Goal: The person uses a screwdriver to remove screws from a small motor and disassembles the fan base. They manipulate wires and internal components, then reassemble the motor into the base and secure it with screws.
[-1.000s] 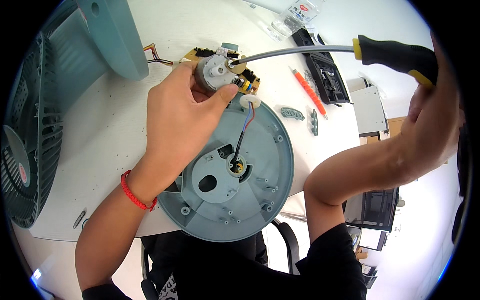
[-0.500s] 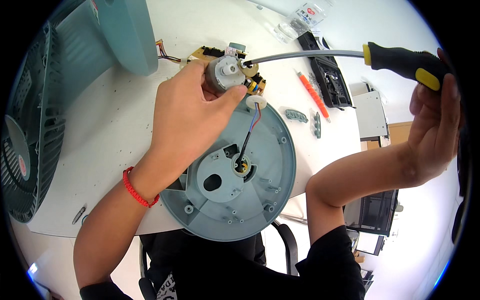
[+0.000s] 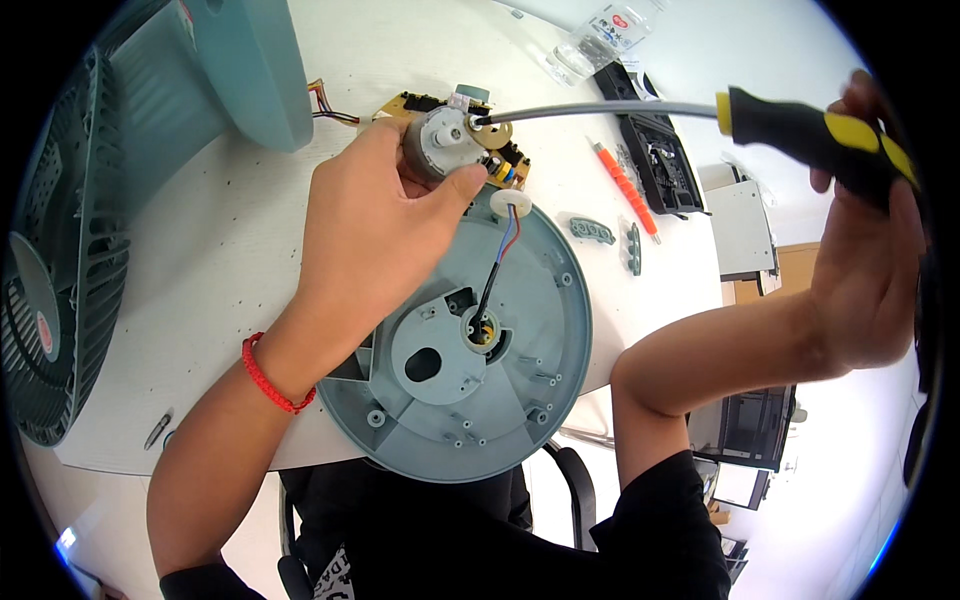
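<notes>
My left hand (image 3: 385, 220) is closed around a small silver motor (image 3: 446, 148), its white shaft facing up. Behind the motor is a yellowish circuit board (image 3: 418, 104) with a bundle of coloured wires running off its left side. My right hand (image 3: 868, 215), raised at the right, grips the black-and-yellow handle of a long screwdriver (image 3: 620, 108). The screwdriver's tip meets the motor's upper right edge, where a small screw seems to sit. Below my left hand lies a round grey-green fan base (image 3: 530, 370), with a white disc (image 3: 511, 204) on red and blue wires rising from its centre.
At the left stand a grey-green fan grille (image 3: 70, 240) and fan stand (image 3: 255, 80). Rightward on the white table are an orange pen-like tool (image 3: 628, 190), two small grey-green parts (image 3: 592, 231), a black tool case (image 3: 662, 165) and a clear bottle (image 3: 605, 42). A screwdriver bit (image 3: 157, 430) lies lower left.
The screwdriver's tip has shifted slightly left along with the motor. My right hand has turned on the handle, which now slants more steeply, its fingers in a different grip.
</notes>
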A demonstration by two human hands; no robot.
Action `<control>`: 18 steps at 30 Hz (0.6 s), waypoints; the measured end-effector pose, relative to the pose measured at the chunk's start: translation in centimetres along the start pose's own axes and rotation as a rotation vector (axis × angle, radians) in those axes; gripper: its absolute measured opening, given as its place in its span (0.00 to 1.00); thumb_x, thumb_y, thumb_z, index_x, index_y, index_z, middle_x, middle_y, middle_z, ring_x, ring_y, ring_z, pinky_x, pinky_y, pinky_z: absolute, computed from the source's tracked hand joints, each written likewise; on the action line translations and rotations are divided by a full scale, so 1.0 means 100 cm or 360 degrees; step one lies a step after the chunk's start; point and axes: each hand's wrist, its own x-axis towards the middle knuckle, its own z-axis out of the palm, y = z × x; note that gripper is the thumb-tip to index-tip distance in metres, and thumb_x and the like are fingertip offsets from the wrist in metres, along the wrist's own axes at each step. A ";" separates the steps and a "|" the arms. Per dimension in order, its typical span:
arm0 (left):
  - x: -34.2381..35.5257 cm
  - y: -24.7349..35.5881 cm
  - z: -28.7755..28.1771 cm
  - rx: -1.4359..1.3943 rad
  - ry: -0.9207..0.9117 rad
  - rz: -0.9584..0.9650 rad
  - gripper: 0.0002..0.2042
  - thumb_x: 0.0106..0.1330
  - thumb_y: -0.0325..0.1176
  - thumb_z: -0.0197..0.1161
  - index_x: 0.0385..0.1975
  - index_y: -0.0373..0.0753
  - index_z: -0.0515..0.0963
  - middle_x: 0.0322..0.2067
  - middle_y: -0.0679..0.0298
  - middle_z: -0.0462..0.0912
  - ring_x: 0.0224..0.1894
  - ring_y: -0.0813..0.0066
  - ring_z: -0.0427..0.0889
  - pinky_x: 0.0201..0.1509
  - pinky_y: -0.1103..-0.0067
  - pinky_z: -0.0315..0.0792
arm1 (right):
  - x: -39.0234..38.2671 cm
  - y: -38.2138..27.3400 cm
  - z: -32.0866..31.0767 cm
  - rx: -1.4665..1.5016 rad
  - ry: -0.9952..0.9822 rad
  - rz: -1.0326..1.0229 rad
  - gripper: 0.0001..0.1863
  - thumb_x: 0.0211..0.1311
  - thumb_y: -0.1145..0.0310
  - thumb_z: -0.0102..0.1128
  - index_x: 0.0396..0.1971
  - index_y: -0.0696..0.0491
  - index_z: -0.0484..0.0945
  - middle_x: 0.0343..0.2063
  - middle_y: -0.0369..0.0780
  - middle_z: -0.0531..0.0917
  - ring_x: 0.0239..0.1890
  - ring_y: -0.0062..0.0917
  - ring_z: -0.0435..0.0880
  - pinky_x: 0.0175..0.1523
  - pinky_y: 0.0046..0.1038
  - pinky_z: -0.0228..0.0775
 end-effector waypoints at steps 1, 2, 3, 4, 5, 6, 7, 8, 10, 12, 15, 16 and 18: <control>0.000 -0.001 0.000 -0.0007 0.0006 0.0029 0.17 0.59 0.34 0.74 0.41 0.29 0.80 0.30 0.55 0.87 0.31 0.68 0.87 0.37 0.76 0.78 | -0.002 0.003 -0.004 0.0031 -0.0016 -0.0032 0.17 0.77 0.59 0.52 0.54 0.54 0.80 0.48 0.50 0.82 0.42 0.30 0.84 0.52 0.23 0.72; -0.001 -0.001 0.002 -0.0024 0.0006 0.0060 0.17 0.59 0.34 0.74 0.41 0.29 0.80 0.30 0.55 0.87 0.31 0.68 0.87 0.37 0.76 0.78 | -0.002 0.004 -0.008 0.0052 -0.0036 -0.0060 0.16 0.78 0.62 0.51 0.55 0.54 0.80 0.50 0.50 0.82 0.43 0.30 0.85 0.53 0.24 0.72; -0.001 -0.001 0.003 -0.0034 0.0010 0.0090 0.17 0.59 0.34 0.74 0.41 0.29 0.80 0.30 0.55 0.87 0.31 0.68 0.87 0.37 0.75 0.78 | -0.004 0.006 -0.013 0.0079 -0.0054 -0.0088 0.15 0.78 0.65 0.50 0.55 0.54 0.80 0.52 0.51 0.83 0.43 0.30 0.85 0.53 0.24 0.72; -0.002 -0.001 0.003 -0.0019 0.0004 0.0086 0.17 0.59 0.34 0.73 0.41 0.29 0.80 0.30 0.55 0.87 0.31 0.67 0.87 0.37 0.75 0.78 | -0.009 0.020 -0.035 -0.0052 -0.0008 -0.0054 0.15 0.78 0.65 0.50 0.56 0.54 0.80 0.51 0.51 0.83 0.42 0.29 0.85 0.51 0.23 0.72; -0.002 0.000 0.003 -0.0004 -0.0007 0.0081 0.16 0.59 0.33 0.73 0.41 0.29 0.79 0.30 0.55 0.86 0.31 0.67 0.87 0.37 0.75 0.78 | -0.011 0.020 -0.036 -0.0115 0.0018 -0.0025 0.15 0.78 0.66 0.51 0.57 0.54 0.80 0.49 0.51 0.84 0.40 0.28 0.86 0.48 0.21 0.73; -0.002 0.000 0.003 0.0010 -0.0018 0.0077 0.16 0.60 0.33 0.73 0.41 0.29 0.79 0.30 0.55 0.86 0.30 0.67 0.87 0.37 0.75 0.78 | -0.006 0.014 -0.027 -0.0178 0.0041 0.0003 0.15 0.77 0.66 0.53 0.57 0.53 0.79 0.48 0.50 0.85 0.39 0.26 0.86 0.46 0.19 0.74; -0.002 -0.001 0.003 0.0018 -0.0024 0.0111 0.17 0.62 0.33 0.72 0.44 0.28 0.79 0.30 0.58 0.85 0.29 0.73 0.84 0.34 0.78 0.76 | -0.009 0.001 -0.016 -0.0173 0.0042 0.0021 0.16 0.76 0.66 0.55 0.58 0.53 0.79 0.46 0.49 0.86 0.37 0.24 0.87 0.43 0.17 0.74; -0.002 -0.002 0.002 0.0028 -0.0027 0.0144 0.17 0.63 0.32 0.71 0.47 0.28 0.78 0.29 0.62 0.84 0.27 0.79 0.80 0.31 0.81 0.75 | -0.009 -0.007 -0.011 -0.0208 0.0053 0.0028 0.16 0.75 0.67 0.57 0.59 0.52 0.79 0.44 0.48 0.86 0.34 0.22 0.87 0.40 0.15 0.74; -0.002 -0.003 0.002 0.0029 -0.0013 0.0196 0.18 0.65 0.32 0.70 0.50 0.28 0.77 0.29 0.65 0.83 0.26 0.85 0.77 0.28 0.84 0.73 | -0.010 -0.017 -0.009 -0.0324 0.0084 0.0032 0.19 0.72 0.69 0.61 0.61 0.51 0.79 0.41 0.46 0.87 0.27 0.19 0.86 0.34 0.11 0.74; -0.003 -0.003 0.003 0.0012 0.0014 0.0233 0.18 0.65 0.31 0.70 0.50 0.28 0.77 0.29 0.65 0.83 0.26 0.84 0.77 0.29 0.84 0.73 | -0.014 -0.015 -0.007 -0.0913 0.0350 0.0050 0.20 0.67 0.73 0.66 0.59 0.48 0.81 0.36 0.43 0.86 0.19 0.17 0.81 0.29 0.07 0.72; -0.004 -0.004 0.004 0.0093 0.0004 0.0268 0.18 0.65 0.31 0.70 0.50 0.28 0.77 0.30 0.65 0.83 0.26 0.85 0.77 0.29 0.85 0.73 | -0.022 -0.021 -0.010 -0.1573 0.0328 0.0104 0.19 0.65 0.73 0.68 0.56 0.45 0.83 0.34 0.42 0.85 0.17 0.18 0.80 0.28 0.07 0.71; -0.004 -0.004 0.003 0.0086 -0.0013 0.0214 0.18 0.65 0.32 0.70 0.50 0.28 0.77 0.30 0.65 0.82 0.27 0.85 0.77 0.29 0.85 0.73 | -0.025 -0.019 -0.007 -0.1643 0.0354 0.0154 0.17 0.67 0.71 0.67 0.55 0.44 0.84 0.35 0.42 0.84 0.20 0.19 0.81 0.30 0.10 0.72; -0.004 -0.001 0.002 0.0065 -0.0053 0.0114 0.19 0.66 0.33 0.70 0.51 0.28 0.77 0.30 0.65 0.82 0.27 0.85 0.77 0.29 0.85 0.73 | -0.020 -0.021 0.007 -0.1616 0.0418 0.0305 0.15 0.70 0.65 0.64 0.54 0.43 0.84 0.37 0.41 0.84 0.26 0.21 0.84 0.34 0.14 0.74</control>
